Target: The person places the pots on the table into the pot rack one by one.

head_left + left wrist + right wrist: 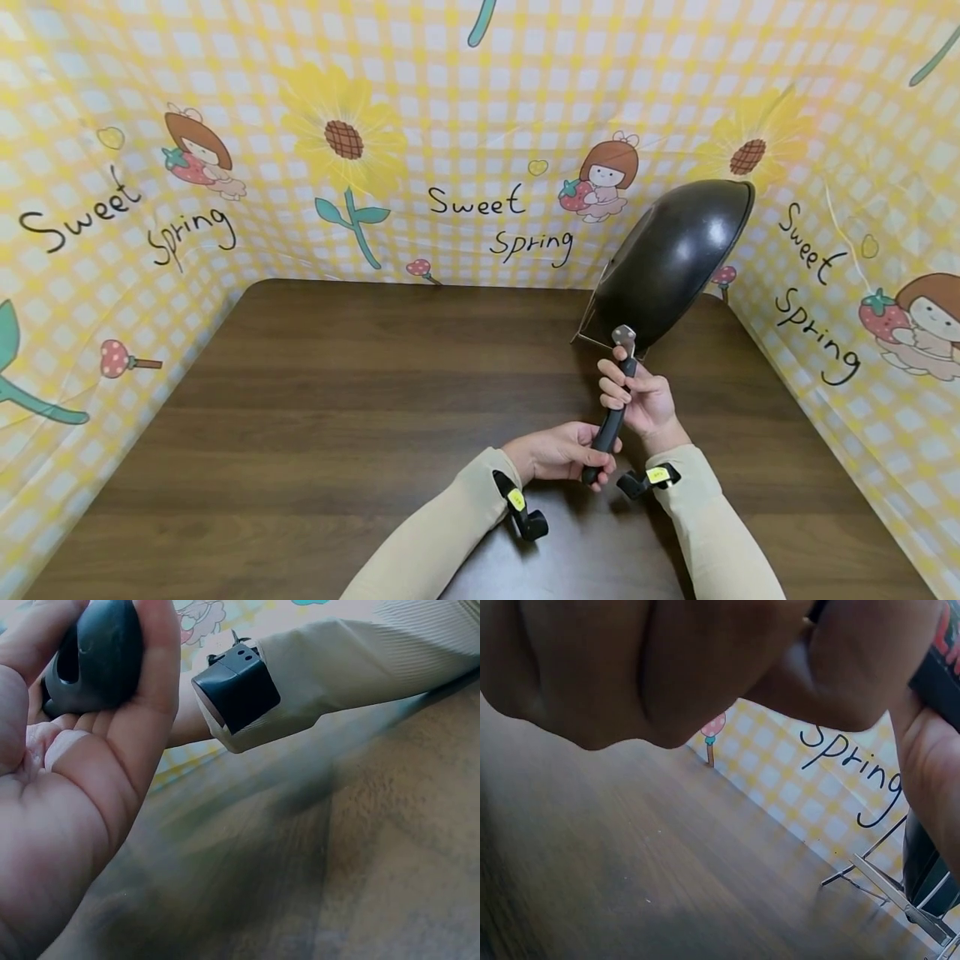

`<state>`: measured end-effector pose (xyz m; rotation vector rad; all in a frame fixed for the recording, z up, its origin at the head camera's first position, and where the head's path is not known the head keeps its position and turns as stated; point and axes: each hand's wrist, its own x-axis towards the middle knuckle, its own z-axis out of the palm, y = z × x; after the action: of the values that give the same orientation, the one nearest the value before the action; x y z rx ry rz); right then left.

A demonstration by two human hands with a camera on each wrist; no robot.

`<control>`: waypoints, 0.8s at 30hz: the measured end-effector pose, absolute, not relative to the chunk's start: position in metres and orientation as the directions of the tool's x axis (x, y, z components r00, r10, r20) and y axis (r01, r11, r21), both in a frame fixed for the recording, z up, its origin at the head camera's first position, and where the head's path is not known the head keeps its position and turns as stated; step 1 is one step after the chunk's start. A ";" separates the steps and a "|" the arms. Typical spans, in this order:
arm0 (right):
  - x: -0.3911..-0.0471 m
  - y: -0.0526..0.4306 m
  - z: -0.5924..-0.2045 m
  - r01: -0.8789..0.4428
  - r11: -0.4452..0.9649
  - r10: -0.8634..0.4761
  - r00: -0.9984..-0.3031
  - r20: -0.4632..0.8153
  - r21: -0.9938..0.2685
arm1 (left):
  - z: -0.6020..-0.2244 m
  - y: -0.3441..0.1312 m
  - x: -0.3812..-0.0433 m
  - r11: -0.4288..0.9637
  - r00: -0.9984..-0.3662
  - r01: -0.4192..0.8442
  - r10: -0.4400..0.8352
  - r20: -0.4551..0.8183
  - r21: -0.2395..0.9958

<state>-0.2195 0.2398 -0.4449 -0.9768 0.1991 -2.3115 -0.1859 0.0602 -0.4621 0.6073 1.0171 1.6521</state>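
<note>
A black wok [671, 250] stands tipped up on its side at the back right, its rounded underside facing me. Its black handle [609, 429] slants toward me from a riveted metal bracket [624, 335] that overlaps the wok's lower edge. My right hand [641, 396] grips the upper part of the handle, with fingers curled round it just below the bracket. Lower down, my left hand [566, 452] holds the handle's end between thumb and fingers. The left wrist view shows that end [101, 656], with a slot in it, lying inside the curled fingers.
A thin wire stand [592, 337] is beside and under the wok; its metal legs [870, 874] show in the right wrist view. Brown wooden table [322, 417] stretches out to the left. A yellow checked cloth [465, 108] rises behind and along both sides.
</note>
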 end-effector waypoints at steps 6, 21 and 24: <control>-0.224 0.242 -0.448 0.485 -0.803 -0.589 -0.563 0.580 -0.346 | -0.463 0.060 -0.189 -0.109 -0.353 -0.510 0.931 -0.092 0.853; -0.222 0.248 -0.451 0.399 -0.826 -0.560 -0.654 0.508 -0.398 | -0.473 0.061 -0.189 -0.170 -0.405 -0.531 0.912 -0.072 0.830; -0.220 0.250 -0.450 0.362 -0.824 -0.555 -0.671 0.491 -0.436 | -0.475 0.062 -0.188 -0.189 -0.412 -0.533 0.909 -0.058 0.825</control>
<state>-0.2202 0.2502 -0.4499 -0.8574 0.4157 -2.4482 -0.1881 0.0619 -0.4745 0.5628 0.9874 1.7857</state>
